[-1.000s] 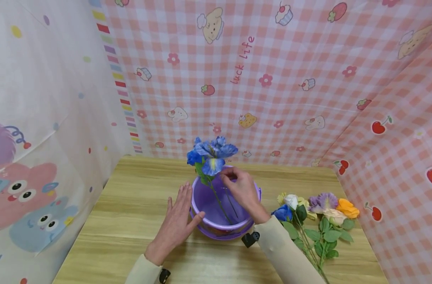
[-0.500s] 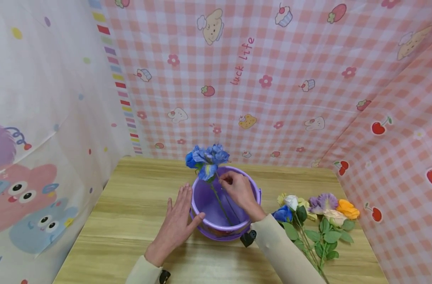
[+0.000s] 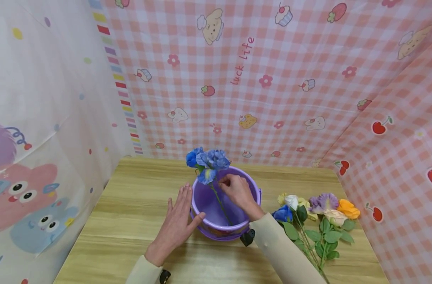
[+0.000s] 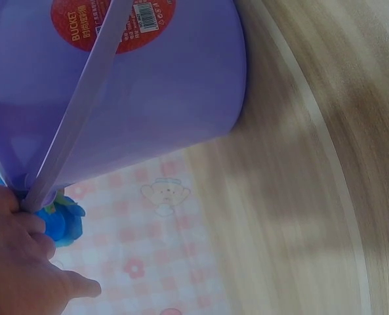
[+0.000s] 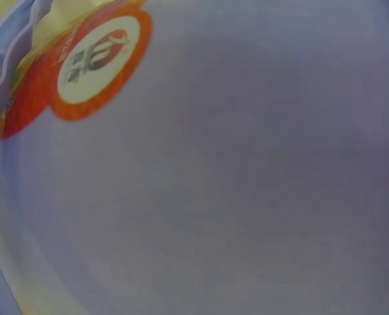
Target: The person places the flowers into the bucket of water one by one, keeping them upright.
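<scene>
A purple bucket (image 3: 227, 227) stands on the wooden table. Inside it are artificial flowers: a blue iris (image 3: 213, 159) with a yellow mark, and a darker blue flower (image 3: 191, 159) just behind its left side. My right hand (image 3: 240, 192) reaches over the bucket's mouth and pinches the iris's thin stem, whose lower end is in the bucket. Fingers mostly straight, my left hand (image 3: 176, 223) rests against the bucket's left rim. The left wrist view has that hand (image 4: 14, 256) by the bucket handle (image 4: 76, 111). Only bucket wall (image 5: 233, 184) and a label fill the right wrist view.
To the right of the bucket lie several artificial flowers: a blue rose (image 3: 282, 213), a white rose (image 3: 291, 202), a purple flower (image 3: 326, 201) and an orange one (image 3: 348, 208), with leafy stems towards me. Patterned cloth (image 3: 237, 98) hangs behind the table and at both sides.
My right hand has moved down a little into the bucket with the iris, whose head has dropped and shifted slightly left. My left hand has stayed at the rim.
</scene>
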`<state>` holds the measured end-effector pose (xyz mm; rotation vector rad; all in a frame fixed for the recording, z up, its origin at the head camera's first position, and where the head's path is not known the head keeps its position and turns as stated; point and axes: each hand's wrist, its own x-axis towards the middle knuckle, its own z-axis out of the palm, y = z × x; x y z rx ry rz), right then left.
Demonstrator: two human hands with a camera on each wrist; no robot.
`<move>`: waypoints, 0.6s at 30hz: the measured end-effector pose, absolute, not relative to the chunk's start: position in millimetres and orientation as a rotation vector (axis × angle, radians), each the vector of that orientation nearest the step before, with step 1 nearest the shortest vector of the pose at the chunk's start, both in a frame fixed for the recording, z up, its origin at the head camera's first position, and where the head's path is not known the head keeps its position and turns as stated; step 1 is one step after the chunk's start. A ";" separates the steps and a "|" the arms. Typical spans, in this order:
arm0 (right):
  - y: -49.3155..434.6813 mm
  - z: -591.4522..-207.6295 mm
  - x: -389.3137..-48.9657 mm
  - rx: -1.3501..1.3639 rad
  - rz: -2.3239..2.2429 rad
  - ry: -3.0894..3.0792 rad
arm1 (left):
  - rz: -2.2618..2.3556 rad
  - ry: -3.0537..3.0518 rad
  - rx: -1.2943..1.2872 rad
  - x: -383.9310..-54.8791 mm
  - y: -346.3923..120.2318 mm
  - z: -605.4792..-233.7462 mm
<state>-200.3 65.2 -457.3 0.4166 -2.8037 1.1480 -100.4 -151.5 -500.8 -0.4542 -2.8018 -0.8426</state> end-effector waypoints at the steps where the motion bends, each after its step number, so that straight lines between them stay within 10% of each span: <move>1: 66.2 -456.5 -199.8 0.422 1.145 -2.806 | -0.843 -2.800 -0.455 -100.5 -151.3 -501.1; 18: 105.0 -436.0 -170.6 0.412 1.441 -2.564 | -0.848 -2.803 -0.447 -100.7 -150.6 -502.6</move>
